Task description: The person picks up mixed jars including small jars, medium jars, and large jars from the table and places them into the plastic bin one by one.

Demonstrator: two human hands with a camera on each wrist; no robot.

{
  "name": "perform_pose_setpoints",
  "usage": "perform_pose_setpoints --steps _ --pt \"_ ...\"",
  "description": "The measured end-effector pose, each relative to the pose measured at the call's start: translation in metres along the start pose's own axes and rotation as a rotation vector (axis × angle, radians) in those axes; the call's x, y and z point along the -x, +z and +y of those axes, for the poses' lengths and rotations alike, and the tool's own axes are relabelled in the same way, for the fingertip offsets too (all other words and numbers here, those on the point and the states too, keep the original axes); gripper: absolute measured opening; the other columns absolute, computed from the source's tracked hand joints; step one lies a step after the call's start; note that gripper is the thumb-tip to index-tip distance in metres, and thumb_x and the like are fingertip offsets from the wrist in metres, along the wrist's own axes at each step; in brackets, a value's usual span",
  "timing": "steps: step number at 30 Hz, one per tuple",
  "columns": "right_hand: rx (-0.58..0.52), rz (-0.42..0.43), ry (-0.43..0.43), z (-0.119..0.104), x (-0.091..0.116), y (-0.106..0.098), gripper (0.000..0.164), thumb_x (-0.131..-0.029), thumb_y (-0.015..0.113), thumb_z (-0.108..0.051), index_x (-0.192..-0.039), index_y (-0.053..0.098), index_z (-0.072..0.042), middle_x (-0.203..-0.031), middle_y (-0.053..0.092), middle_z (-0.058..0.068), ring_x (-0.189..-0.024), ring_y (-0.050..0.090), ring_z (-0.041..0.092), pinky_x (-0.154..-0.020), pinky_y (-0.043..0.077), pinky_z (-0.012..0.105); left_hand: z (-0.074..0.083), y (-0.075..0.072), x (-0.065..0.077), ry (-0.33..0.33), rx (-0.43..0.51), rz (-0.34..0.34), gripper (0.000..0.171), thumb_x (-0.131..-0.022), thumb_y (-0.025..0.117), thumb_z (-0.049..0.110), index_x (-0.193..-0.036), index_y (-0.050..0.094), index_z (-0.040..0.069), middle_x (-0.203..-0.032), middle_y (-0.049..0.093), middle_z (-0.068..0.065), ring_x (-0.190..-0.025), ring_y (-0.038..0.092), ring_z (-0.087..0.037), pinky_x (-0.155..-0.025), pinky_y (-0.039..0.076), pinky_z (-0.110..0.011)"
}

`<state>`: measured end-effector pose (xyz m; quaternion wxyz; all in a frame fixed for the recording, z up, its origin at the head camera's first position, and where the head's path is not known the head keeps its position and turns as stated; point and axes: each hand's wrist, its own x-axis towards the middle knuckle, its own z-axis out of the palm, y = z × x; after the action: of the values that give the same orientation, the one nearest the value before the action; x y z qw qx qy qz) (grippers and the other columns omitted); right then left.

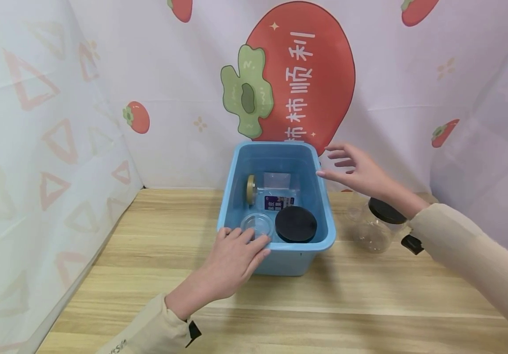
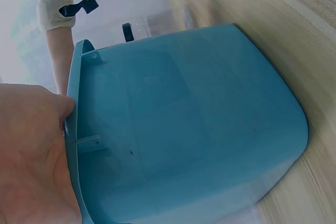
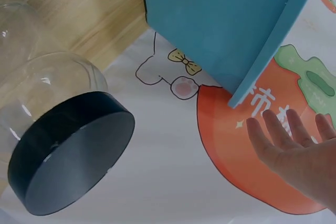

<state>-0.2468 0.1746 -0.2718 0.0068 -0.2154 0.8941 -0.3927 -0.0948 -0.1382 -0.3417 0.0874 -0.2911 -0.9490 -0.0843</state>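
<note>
Left hand: fingers curled over the near rim of the blue bin, gripping it. The bin stands on the desk. Bin, near end: clear tub; black-lidded jar. Desk, right of the bin: clear jar, black lid. I judge the work part-way: three pieces in, at least one outside. Bin, farther in: gold-lidded jar on its side; purple label, Chinese characters, too small for me to read fully. Right hand: fingers spread, empty, just beside the right rim. Wall cloth: I read 柿柿顺利, lowest character partly hidden.

Fruit-print white backdrop, wood tabletop
</note>
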Motion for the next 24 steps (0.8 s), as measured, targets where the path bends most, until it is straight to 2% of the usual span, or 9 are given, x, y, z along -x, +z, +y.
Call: perform_pose_setpoints --steps 3,18,24 --pt "-0.015 0.010 0.005 0.004 0.004 0.000 0.077 -0.097 0.076 -0.030 -0.159 0.038 -0.007 -0.157 0.045 0.029 -0.137 0.050 0.055 -0.088 0.058 0.062 0.000 0.000 0.000 -0.004 0.003 -0.009 0.027 -0.113 0.048 0.037 -0.128 0.065 0.023 -0.094 0.057 0.002 -0.087 0.053 -0.019 -0.086 0.037 -0.043" --pt "-0.017 0.105 0.003 0.020 0.034 -0.003 0.072 -0.099 0.074 -0.030 -0.157 0.041 -0.005 -0.155 0.047 0.030 -0.137 0.048 0.057 -0.104 0.042 0.074 0.002 0.001 -0.001 -0.001 0.003 -0.022 0.028 -0.114 0.046 0.037 -0.130 0.064 0.022 -0.098 0.058 0.002 -0.089 0.053 -0.019 -0.087 0.037 -0.043" --pt "0.015 0.140 -0.002 0.026 0.041 -0.003 0.071 -0.098 0.076 -0.030 -0.156 0.043 -0.006 -0.154 0.050 0.028 -0.138 0.049 0.054 -0.108 0.038 0.073 0.002 0.001 0.000 -0.007 0.000 -0.014 0.027 -0.114 0.045 0.036 -0.128 0.064 0.023 -0.096 0.056 0.002 -0.088 0.051 -0.019 -0.086 0.035 -0.042"
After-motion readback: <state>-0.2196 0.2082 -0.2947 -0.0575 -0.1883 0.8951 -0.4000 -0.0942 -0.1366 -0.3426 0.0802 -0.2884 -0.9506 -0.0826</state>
